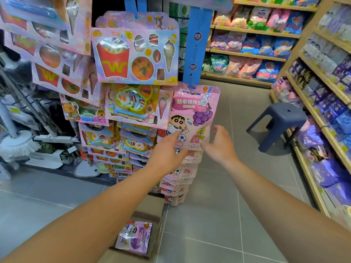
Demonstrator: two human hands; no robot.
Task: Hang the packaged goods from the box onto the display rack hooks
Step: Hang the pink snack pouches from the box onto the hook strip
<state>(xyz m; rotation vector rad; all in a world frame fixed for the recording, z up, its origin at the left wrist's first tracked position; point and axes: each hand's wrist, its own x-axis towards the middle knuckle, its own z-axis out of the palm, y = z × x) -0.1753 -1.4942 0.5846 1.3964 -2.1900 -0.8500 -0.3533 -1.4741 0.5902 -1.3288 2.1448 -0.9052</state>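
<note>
Trouble comes if I let go now: my left hand [167,149] pinches the pink grape candy pouch [191,118] hanging on the blue clip strip [195,44] while my right hand [218,143], fingers loose, touches its edge, so an unseated hole drops it beside the cardboard box [136,238].

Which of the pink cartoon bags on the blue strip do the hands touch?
The top bag, with the purple grapes fully in view. The left hand and right hand touch its lower corners; the bags below overlap, showing only their bottom edges.
</note>
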